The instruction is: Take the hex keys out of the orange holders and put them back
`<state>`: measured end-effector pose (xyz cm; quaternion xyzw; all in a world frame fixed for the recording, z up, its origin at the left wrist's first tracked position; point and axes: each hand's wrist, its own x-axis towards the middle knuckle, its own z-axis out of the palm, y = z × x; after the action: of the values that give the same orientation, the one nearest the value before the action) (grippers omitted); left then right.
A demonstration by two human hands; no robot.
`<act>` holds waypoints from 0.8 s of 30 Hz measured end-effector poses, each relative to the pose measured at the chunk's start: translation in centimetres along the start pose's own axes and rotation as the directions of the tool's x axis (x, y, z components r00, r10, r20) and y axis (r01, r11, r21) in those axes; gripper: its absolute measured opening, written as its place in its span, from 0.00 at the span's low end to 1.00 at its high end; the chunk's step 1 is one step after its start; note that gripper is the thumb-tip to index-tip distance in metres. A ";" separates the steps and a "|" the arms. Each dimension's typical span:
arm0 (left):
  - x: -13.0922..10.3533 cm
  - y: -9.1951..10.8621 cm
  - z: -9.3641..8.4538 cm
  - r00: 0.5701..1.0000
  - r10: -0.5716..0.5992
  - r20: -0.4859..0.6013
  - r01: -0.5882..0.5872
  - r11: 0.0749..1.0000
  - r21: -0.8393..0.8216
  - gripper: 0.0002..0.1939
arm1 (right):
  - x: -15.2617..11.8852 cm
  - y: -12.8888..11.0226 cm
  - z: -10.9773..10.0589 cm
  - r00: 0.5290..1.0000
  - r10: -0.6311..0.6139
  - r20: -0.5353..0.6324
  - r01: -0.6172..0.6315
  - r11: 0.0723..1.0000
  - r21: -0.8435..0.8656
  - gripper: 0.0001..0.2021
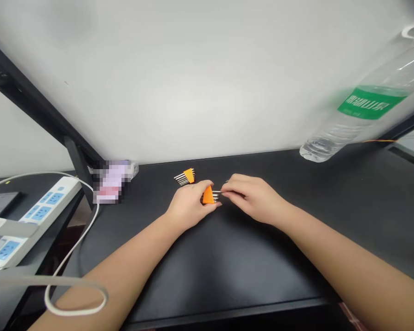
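Note:
My left hand (189, 204) is closed around an orange hex key holder (209, 196), and several metal keys stick out of its right side. The fingertips of my right hand (250, 197) pinch one thin metal hex key (218, 192) at the holder's right side. Whether that key is seated in a slot cannot be made out. Just behind my left hand, a second orange holder with hex keys (189, 176) lies on the black table (227, 266). A small metal piece (227, 181) shows behind my right fingertips, partly hidden.
A large plastic bottle with a green label (370, 102) leans at the back right by the white wall (193, 82). At left are a white power strip (37, 216), a dark phone-like object (3, 202), a blurred-out package (112, 181) and a looping white cable (98, 207) near my left forearm.

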<state>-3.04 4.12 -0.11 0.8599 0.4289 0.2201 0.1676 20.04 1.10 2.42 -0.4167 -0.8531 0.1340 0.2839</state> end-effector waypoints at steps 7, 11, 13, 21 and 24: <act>0.0 0.0 0.0 1.000 0.010 0.003 -0.010 1.000 0.005 0.24 | -0.2 -0.1 -0.2 1.000 -0.028 0.003 0.028 0.999 -0.016 0.11; 0.0 0.0 0.0 0.999 0.034 0.017 -0.034 0.999 -0.006 0.25 | -0.1 -0.4 0.1 0.998 -0.043 0.037 0.044 0.999 -0.030 0.11; 0.1 0.1 0.0 0.999 0.050 0.015 -0.050 0.999 0.003 0.24 | 0.1 -0.7 0.4 1.000 -0.014 0.026 0.014 1.000 -0.006 0.09; 0.3 0.5 -0.2 0.991 0.132 0.036 -0.134 0.989 0.061 0.10 | 0.4 -5.7 0.9 0.999 -0.026 -0.037 0.028 0.999 0.044 0.09; 0.3 0.2 -0.1 0.993 0.104 0.060 -0.108 0.992 0.062 0.21 | -0.3 -10.3 0.0 0.960 -0.273 0.056 0.250 0.934 0.255 0.10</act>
<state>-2.77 4.23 0.10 0.8924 0.3846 0.1900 0.1396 13.63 -5.42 7.07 -0.2545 -0.8898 0.2182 0.3096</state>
